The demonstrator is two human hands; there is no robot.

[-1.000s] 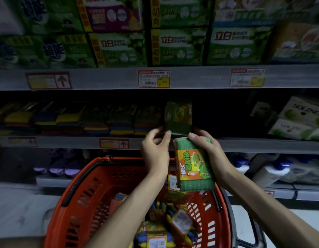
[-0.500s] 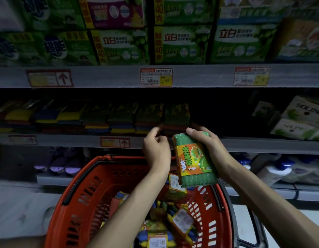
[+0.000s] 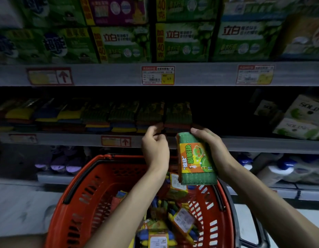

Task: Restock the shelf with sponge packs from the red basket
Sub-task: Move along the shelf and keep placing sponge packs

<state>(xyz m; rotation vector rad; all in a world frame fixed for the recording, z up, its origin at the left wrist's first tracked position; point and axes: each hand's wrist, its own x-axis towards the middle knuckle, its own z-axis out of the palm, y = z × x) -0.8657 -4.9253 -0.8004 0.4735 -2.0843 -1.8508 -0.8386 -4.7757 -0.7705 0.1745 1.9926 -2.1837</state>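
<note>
My right hand (image 3: pixel 211 149) grips a green sponge pack (image 3: pixel 195 159) with an orange label, held upright just in front of the middle shelf's edge (image 3: pixel 262 144). My left hand (image 3: pixel 155 145) is at the shelf lip beside it, fingers curled, touching the bottom of the rightmost pack in the row of sponge packs (image 3: pixel 178 113). Whether it pinches anything I cannot tell. Below my arms is the red basket (image 3: pixel 80 199), with several coloured sponge packs (image 3: pixel 182 219) lying loose inside.
To the right of the sponge row the middle shelf is dark and bare up to white boxes (image 3: pixel 302 119). Green detergent packs (image 3: pixel 183 42) fill the shelf above. Bottles (image 3: pixel 273 172) stand on the lower shelf. Price tags (image 3: pixel 157 75) line the shelf edges.
The pack my left hand held upright on the shelf one second ago now lies in the row. My left hand has curled and drawn back to the lip. My right hand tilted its pack slightly.
</note>
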